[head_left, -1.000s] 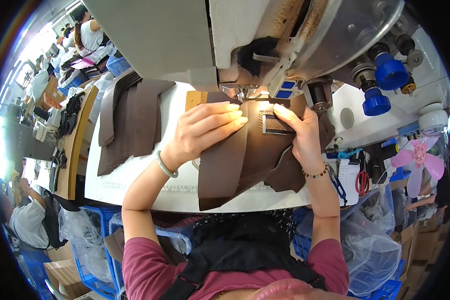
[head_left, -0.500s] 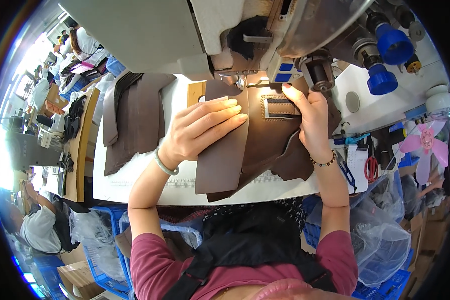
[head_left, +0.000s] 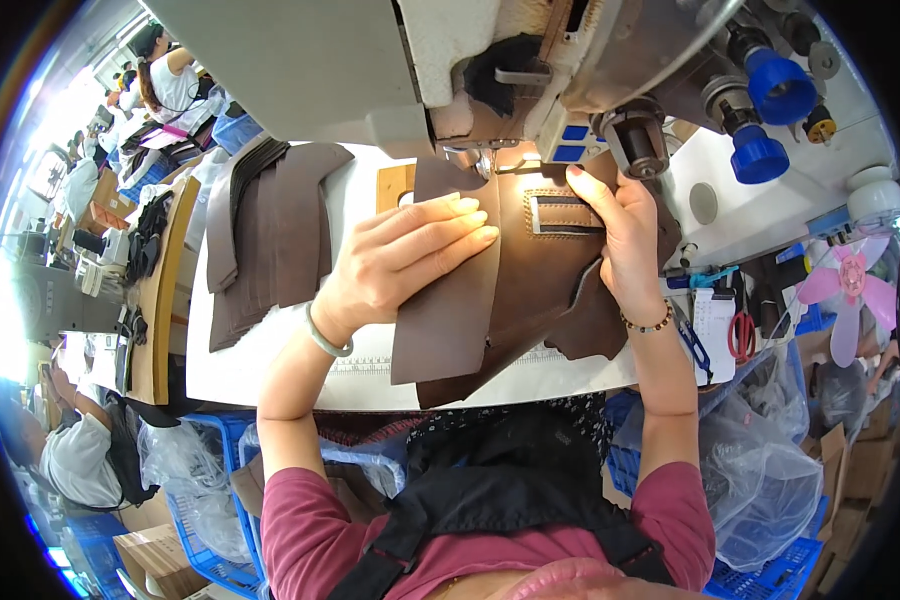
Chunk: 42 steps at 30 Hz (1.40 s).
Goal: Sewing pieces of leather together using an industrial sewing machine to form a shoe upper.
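Under the presser foot [head_left: 482, 163] of a sewing machine [head_left: 300, 62] lies a brown leather panel [head_left: 532, 285] with a stitched rectangular slot [head_left: 568, 214]. A smoother brown leather strip [head_left: 442, 338] overlaps its left side, the upper end close to the needle area. My left hand [head_left: 395, 262] rests on this strip, fingers stretched flat and side by side. On the panel's right part, my right hand [head_left: 625, 230] has its thumb on top beside the slot and its other fingers curled, gripping the leather. Those curled fingertips are partly hidden.
Stacked brown leather pieces [head_left: 275, 235] lie left on the white table [head_left: 370, 385]. At right are red-handled scissors [head_left: 741, 335], blue snips [head_left: 692, 345] and a pink fan [head_left: 850, 285]. Blue crates [head_left: 205, 480] and plastic bags [head_left: 755, 470] stand below. Other people sit at left.
The leather strip and panel have shifted very slightly to the right under my hands. Both hands keep nearly the same pose. At far left, a person's head has come into view.
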Motion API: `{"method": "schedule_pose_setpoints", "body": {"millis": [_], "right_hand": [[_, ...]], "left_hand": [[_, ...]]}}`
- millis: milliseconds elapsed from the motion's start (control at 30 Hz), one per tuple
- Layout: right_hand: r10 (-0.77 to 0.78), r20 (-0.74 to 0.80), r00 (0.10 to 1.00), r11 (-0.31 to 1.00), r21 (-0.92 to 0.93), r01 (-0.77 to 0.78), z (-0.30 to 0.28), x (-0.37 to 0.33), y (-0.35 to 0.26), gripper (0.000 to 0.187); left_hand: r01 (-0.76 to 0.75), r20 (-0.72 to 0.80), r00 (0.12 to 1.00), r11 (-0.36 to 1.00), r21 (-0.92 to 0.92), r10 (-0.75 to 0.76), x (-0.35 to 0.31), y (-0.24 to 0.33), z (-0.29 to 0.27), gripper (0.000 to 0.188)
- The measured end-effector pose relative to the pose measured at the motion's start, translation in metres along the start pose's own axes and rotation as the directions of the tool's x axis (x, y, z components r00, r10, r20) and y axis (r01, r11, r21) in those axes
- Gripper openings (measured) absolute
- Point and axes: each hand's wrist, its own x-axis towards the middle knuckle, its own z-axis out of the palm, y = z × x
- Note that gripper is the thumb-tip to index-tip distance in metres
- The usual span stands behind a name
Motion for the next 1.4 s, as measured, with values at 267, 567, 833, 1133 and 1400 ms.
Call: {"method": "schedule_pose_setpoints", "body": {"millis": [267,567,833,1133,1400], "right_hand": [[-0.081,-0.008,0.997,0.997,-0.013,0.081,-0.003,-0.002,0.007,0.022],[-0.103,0.022,0.994,0.994,0.040,0.102,-0.003,0.007,0.003,0.030],[-0.204,-0.010,0.979,0.979,-0.034,0.203,0.004,0.007,0.004,0.018],[-0.224,-0.015,0.974,0.973,-0.051,0.223,0.006,0.011,0.003,0.017],[-0.178,-0.106,0.978,0.984,-0.040,0.175,0.007,0.018,0.002,0.018]], "left_hand": [[0.026,0.079,0.996,0.998,0.053,-0.030,0.003,0.008,-0.007,0.033],[0.024,0.080,0.996,0.997,0.075,-0.030,0.008,0.006,-0.003,0.034],[0.028,0.025,0.999,0.999,0.026,-0.028,0.002,-0.004,0.002,0.042],[0.061,0.043,0.997,0.998,0.012,-0.062,0.001,-0.007,0.002,0.044],[0.105,0.041,0.994,0.994,0.020,-0.105,-0.006,-0.007,0.006,0.042]]}}
